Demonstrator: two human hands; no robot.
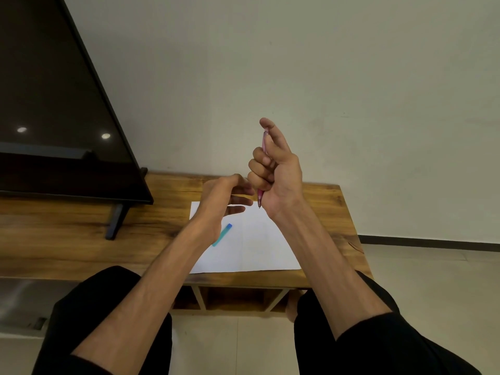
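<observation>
My right hand (276, 169) is raised above the table and grips a pink pen (260, 197) upright, fingers curled round the barrel, thumb on its top end and its tip pointing down. My left hand (227, 197) hovers just left of it with relaxed fingers that hold nothing. Below both hands a white sheet of paper (257, 247) lies on the wooden table (81, 239). A teal pen cap with a blue end (222, 234) rests on the sheet, partly hidden by my left wrist.
A large black screen (54, 104) on a stand (116, 220) fills the table's left side. A plain wall is behind. The table's right end (349, 212) drops off to a tiled floor. My knees in black cloth sit at the near edge.
</observation>
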